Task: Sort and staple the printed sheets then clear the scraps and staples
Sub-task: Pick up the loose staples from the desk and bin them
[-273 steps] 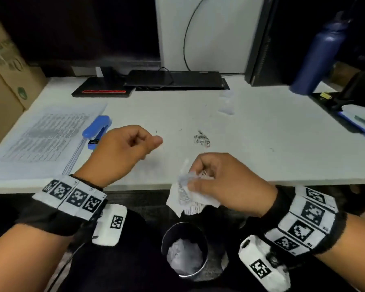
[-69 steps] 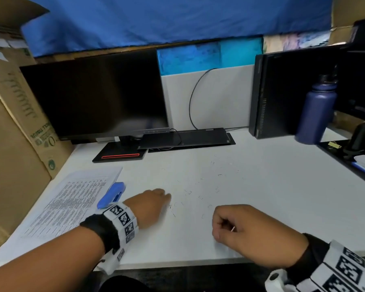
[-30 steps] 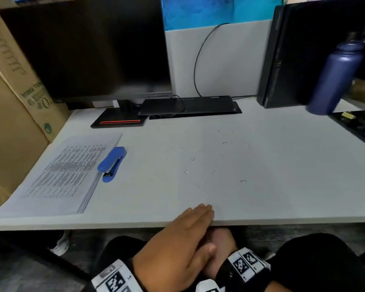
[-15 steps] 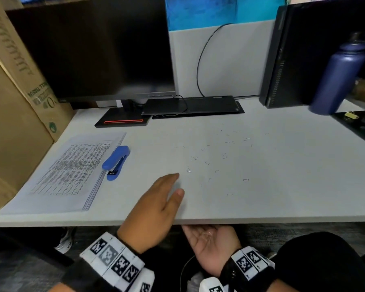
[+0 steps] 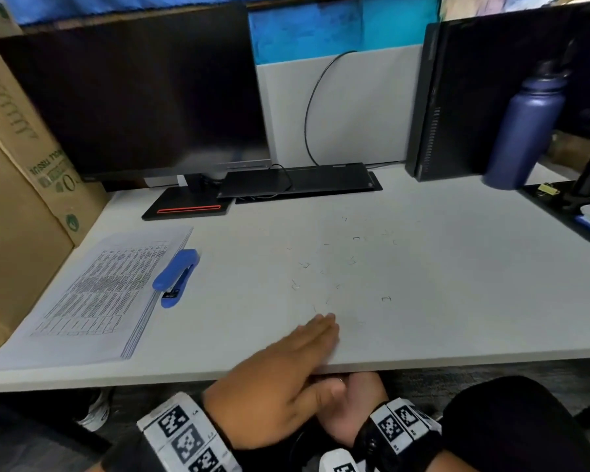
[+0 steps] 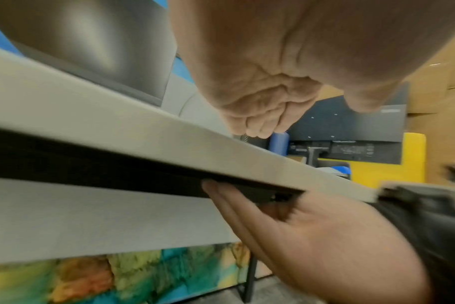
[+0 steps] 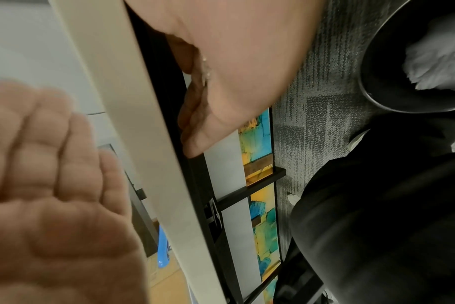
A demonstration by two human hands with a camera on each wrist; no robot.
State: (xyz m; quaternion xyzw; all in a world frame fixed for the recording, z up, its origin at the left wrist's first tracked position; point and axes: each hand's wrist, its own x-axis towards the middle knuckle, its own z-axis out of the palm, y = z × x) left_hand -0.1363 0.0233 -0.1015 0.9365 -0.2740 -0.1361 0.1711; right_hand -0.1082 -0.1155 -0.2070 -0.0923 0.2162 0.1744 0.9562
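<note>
Several loose staples (image 5: 324, 270) lie scattered over the middle of the white table (image 5: 474, 321). My left hand (image 5: 300, 352) lies flat on the table at its front edge, fingers straight and together, holding nothing. My right hand (image 5: 353, 398) is cupped palm-up just under that edge, below the left fingers, with a few small staples (image 7: 205, 70) in its palm. The stack of printed sheets (image 5: 96, 294) lies at the left with the blue stapler (image 5: 177, 277) resting on its right side.
A round black bin (image 7: 392, 86) with crumpled paper (image 7: 439, 59) stands on the floor under the desk by my knee. At the back are a monitor (image 5: 133, 97), a flat black device (image 5: 297, 180), a computer case (image 5: 457, 97) and a blue bottle (image 5: 525, 127). A cardboard box (image 5: 17, 172) borders the left.
My left hand has slid right and back toward the front edge, ending above the right palm. The right hand has stayed cupped under the edge.
</note>
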